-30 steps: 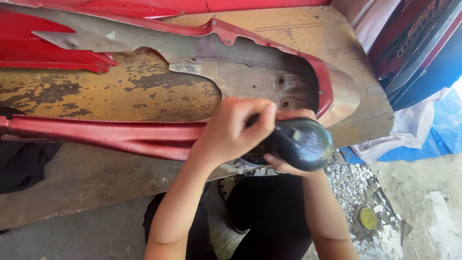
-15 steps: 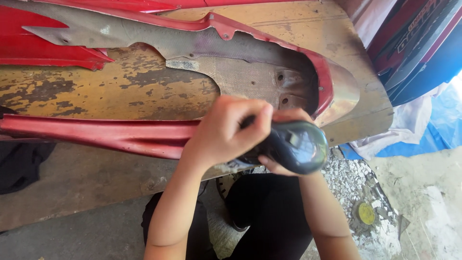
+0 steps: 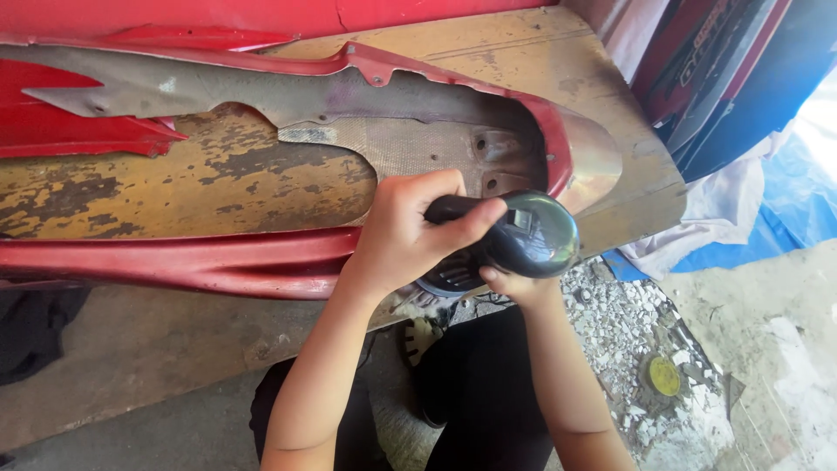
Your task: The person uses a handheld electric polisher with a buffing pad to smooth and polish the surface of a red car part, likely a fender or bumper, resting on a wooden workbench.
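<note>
Both hands are clamped on a black power sander [image 3: 523,237], left hand [image 3: 410,231] over its top, right hand [image 3: 516,283] underneath, pressed against the red fairing panel [image 3: 261,262] near the wooden board's [image 3: 558,61] front edge.

This is a rough vehicle-body repair workshop, partly open to daylight at the far right. A red fairing panel [image 3: 288,262] with sanded, bare grey patches lies on a worn wooden board [image 3: 558,61] whose yellow paint is flaking off, and a black power sander [image 3: 523,240] is held against the panel's near edge. The concrete floor [image 3: 767,349] on the right is littered with pale rubble and dust [image 3: 610,331], a yellow disc [image 3: 664,376] lies among it, and a blue tarpaulin [image 3: 750,235] and more coloured body panels [image 3: 724,61] lean at the far right.
</note>
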